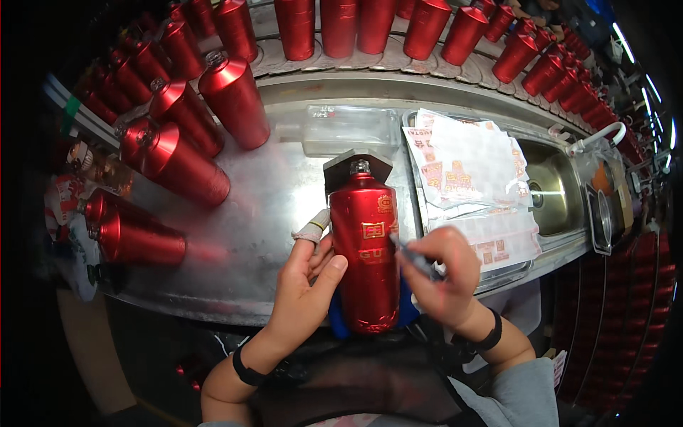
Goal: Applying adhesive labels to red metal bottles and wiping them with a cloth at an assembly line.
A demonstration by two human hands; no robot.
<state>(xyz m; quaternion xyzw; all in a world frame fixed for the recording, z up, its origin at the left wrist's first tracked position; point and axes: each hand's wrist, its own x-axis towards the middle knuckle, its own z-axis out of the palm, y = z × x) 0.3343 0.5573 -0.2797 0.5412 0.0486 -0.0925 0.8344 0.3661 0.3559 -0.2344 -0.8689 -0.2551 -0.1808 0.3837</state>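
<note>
Red bottle (pixel 358 285): it lay before me at the near edge of the tabletop (pixel 284 178), neck away, gold print facing up, I think so that face was easy to see and reach.
Blue support (pixel 340 319): it showed at both sides of the bottle's lower end, likely to stop a round body rolling.
Black rest (pixel 383 171): set behind the neck, seemingly to prop that end; the contact was hidden.
Left fingers (pixel 301 251): half open, curved along the bottle's left side, thumb at its edge, probably steadying it. White wrap (pixel 311 229) covered one tip, perhaps as protection.
Right fingers (pixel 449 249): closed on a grey thing (pixel 425 265), too blurred to name, by the bottle's right side; I cannot tell whether it touched.
Sheets (pixel 469 160): piled over a tray (pixel 408 122) at my right, presumably for short reach.
Clear bottle (pixel 348 128): on its side beyond the rest, apparently parked out of the way.
Other bottles (pixel 236 103): grouped at my left, apart from my fingers, perhaps for elbow room.
</note>
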